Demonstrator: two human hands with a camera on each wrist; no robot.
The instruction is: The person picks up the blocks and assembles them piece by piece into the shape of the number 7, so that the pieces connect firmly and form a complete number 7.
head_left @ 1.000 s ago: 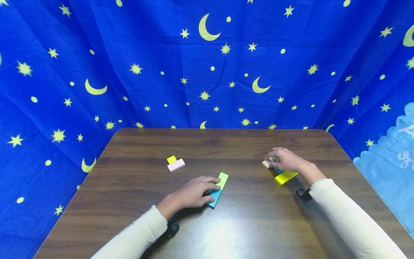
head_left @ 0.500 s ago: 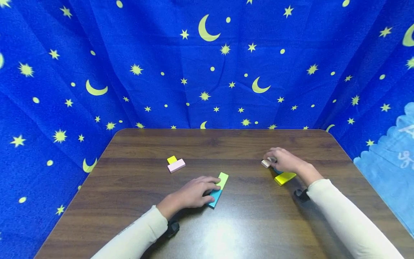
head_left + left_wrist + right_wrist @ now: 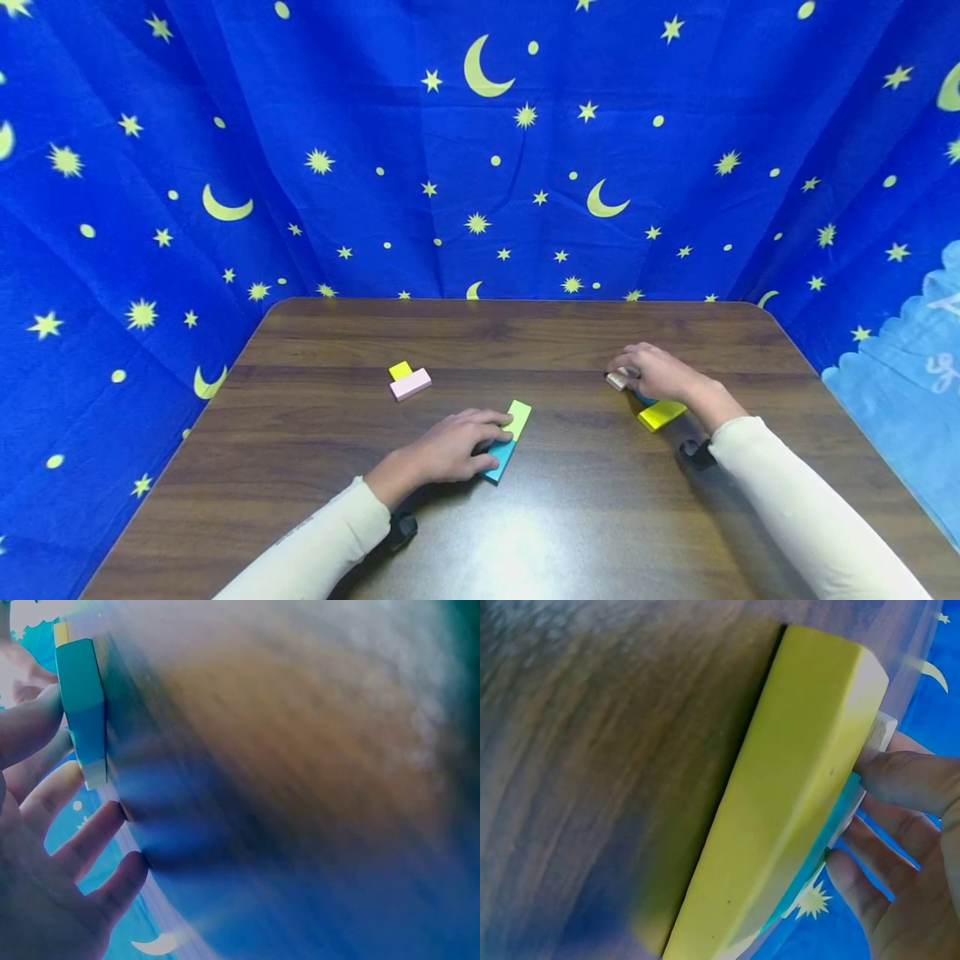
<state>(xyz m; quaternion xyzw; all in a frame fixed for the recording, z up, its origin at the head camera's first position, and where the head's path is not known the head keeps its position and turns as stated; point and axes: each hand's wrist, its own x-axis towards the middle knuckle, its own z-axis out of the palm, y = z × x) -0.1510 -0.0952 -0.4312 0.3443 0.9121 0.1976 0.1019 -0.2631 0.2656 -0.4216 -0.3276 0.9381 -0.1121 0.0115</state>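
Note:
In the head view my left hand (image 3: pixel 453 446) rests at the near middle of the table, fingers spread. Its thumb touches a blue block (image 3: pixel 501 460), and other fingertips touch a light green block (image 3: pixel 519 414) lined up end to end with it. The left wrist view shows the thumb against the blue block's side and the outer fingertips down by the table. On the right, my right hand (image 3: pixel 656 372) pinches a small white block (image 3: pixel 617 381) between thumb and finger. Beneath that hand lie a partly hidden blue block (image 3: pixel 845 802) and a yellow block (image 3: pixel 662 415).
A pink block (image 3: pixel 411 384) and a small yellow block (image 3: pixel 400 369) lie together left of centre on the brown wooden table (image 3: pixel 555 333). Blue cloth (image 3: pixel 375 125) with moons and stars hangs behind the table and along its sides.
My right hand has shifted very slightly left, still on the white block. The left hand keeps its place on the blue and green blocks.

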